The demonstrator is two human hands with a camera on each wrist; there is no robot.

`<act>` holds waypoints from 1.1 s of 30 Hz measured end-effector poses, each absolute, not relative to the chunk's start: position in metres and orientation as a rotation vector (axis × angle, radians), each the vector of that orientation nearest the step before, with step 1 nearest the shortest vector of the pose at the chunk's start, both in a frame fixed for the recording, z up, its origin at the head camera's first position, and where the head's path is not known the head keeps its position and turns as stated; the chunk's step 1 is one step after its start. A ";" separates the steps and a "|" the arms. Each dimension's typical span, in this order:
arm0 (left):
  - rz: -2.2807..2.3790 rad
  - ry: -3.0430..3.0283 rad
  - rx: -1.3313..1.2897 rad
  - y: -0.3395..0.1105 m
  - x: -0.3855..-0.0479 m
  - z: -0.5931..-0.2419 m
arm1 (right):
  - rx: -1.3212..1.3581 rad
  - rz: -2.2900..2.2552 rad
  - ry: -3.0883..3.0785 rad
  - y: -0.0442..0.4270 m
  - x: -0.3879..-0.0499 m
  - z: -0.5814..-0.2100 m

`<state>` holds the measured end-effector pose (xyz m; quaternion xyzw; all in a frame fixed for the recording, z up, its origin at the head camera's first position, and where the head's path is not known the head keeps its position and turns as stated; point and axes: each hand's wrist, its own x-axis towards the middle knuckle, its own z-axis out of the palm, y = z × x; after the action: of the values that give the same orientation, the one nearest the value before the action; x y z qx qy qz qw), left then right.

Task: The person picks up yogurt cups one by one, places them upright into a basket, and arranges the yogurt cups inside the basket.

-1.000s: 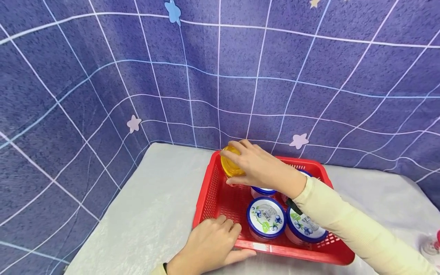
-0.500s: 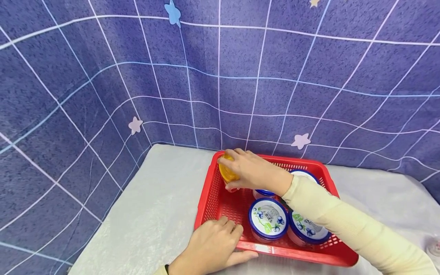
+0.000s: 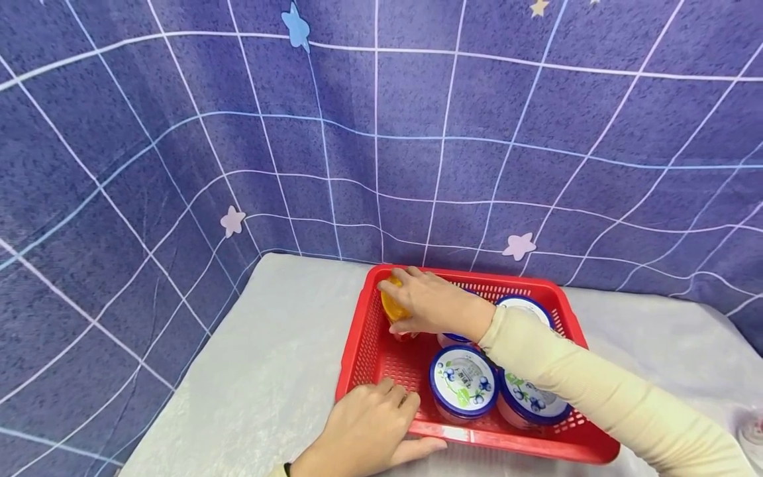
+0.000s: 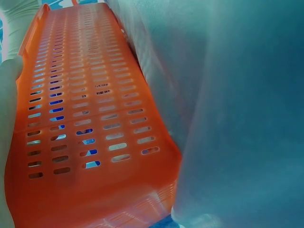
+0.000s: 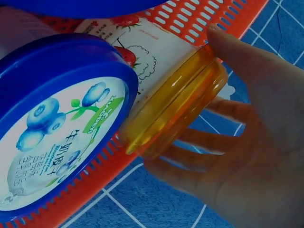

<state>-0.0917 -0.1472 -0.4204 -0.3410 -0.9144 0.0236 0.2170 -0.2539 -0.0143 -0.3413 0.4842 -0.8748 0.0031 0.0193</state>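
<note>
At the far left corner inside the red plastic basket (image 3: 350, 358), my right hand (image 3: 438, 301) grips a jar by its yellow lid (image 3: 393, 301). In the right wrist view the fingers and thumb spread round that translucent lid (image 5: 183, 102), and the jar's white label (image 5: 156, 52) shows strawberries. My left hand (image 3: 369, 424) holds the near left part of the basket's rim, fingers bent over it and thumb along the outside. Beside the jar, several blue-lidded tubs with blueberry pictures, such as the near tub (image 3: 463, 381), stand in the basket; my right forearm partly hides them.
The basket stands on a table with a pale cloth (image 3: 280, 331). Behind and to the left hangs a purple-blue curtain (image 3: 334, 159) with grid lines and stars. A small clear object (image 3: 750, 430) lies at the right edge, partly cut off.
My right hand has lowered the yellow-lidded jar further into the basket's far left corner. The left hand stays at the rim.
</note>
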 end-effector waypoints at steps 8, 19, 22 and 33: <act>0.043 -2.575 -0.944 -0.146 -0.091 -0.421 | 1.454 0.007 -2.657 -0.006 -0.249 -0.344; 0.043 -2.561 -0.936 -0.147 -0.091 -0.419 | 1.329 0.001 -2.584 0.028 -0.243 -0.320; 0.048 -2.573 -0.939 -0.147 -0.092 -0.419 | 1.301 0.017 -2.586 0.039 -0.241 -0.317; 0.057 -2.639 -0.932 -0.146 -0.092 -0.417 | 1.267 0.089 -2.547 0.072 -0.227 -0.324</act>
<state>-0.0917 -0.1458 -0.4169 -0.3282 -0.9290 0.0201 0.1701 -0.2272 0.0718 -0.3235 0.4404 -0.8852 0.0308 0.1470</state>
